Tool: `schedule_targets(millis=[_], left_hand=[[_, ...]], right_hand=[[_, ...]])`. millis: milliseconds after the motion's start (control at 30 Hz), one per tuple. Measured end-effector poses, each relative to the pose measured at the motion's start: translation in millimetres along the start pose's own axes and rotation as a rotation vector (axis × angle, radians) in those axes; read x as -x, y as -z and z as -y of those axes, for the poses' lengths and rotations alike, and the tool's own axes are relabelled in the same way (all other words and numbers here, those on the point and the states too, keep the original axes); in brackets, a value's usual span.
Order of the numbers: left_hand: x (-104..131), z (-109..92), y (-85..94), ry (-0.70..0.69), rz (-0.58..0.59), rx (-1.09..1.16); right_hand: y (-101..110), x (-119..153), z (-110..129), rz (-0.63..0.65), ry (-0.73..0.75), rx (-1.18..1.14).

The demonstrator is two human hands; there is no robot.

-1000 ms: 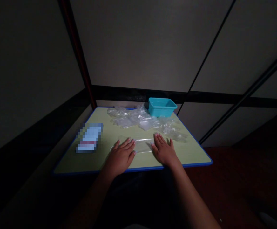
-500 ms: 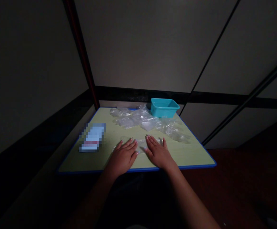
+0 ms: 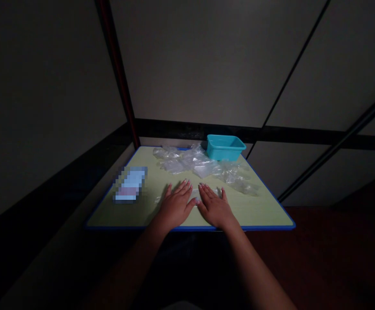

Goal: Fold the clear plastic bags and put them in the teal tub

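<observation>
Palm down near the table's front edge, my left hand (image 3: pixel 175 208) lies flat with its fingers stretched out. Beside it my right hand (image 3: pixel 215 208) is also flat, fingers spread, the two thumbs nearly meeting. Under and between them is a clear plastic bag (image 3: pixel 194 193), smoothed on the tabletop; most of it is hidden by the hands. Neither hand grips anything. Beyond the fingertips, several crumpled clear plastic bags (image 3: pixel 197 161) lie in a loose heap across the table.
The light green table (image 3: pixel 265 211) has a blue rim. A turquoise plastic basket (image 3: pixel 224 150) stands at the back right corner. At the left lies a blurred, bright flat object (image 3: pixel 131 185). Panelled walls (image 3: pixel 194 64) rise behind and at the left.
My left hand has slid right and slightly forward over the plastic bag, closer to the right hand. The right hand stays almost in place. The whole view has shifted slightly.
</observation>
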State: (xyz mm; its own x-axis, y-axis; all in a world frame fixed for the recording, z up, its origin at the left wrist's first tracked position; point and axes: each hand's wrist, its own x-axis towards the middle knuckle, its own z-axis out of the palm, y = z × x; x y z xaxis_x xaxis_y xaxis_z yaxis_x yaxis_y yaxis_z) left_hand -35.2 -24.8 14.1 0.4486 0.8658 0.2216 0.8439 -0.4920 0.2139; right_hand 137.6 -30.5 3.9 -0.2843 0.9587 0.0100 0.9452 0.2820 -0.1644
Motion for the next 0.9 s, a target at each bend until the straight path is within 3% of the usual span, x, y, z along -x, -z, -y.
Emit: schedule_targets(millis=[200,400,733,900], left_hand=[[-26.2,-23.2,-7.6,0.05,0.105,0.066],[-28.2,-37.8,-13.5,0.118,0.142,0.053],[-20.1,-35.3,-29.1,0.156,0.124,0.042],[-15.4,-33.5,-26.9,0.203,0.094,0.04]], right_hand=[[1.7,0.0,0.4,0.031,0.007,0.003],[0.4,-1.2,-1.7,0.03,0.024,0.018],[-0.7,-0.9,-2.4,0.035,0.021,0.046],[-0.4,-1.0,-1.3,0.048,-0.007,0.045]])
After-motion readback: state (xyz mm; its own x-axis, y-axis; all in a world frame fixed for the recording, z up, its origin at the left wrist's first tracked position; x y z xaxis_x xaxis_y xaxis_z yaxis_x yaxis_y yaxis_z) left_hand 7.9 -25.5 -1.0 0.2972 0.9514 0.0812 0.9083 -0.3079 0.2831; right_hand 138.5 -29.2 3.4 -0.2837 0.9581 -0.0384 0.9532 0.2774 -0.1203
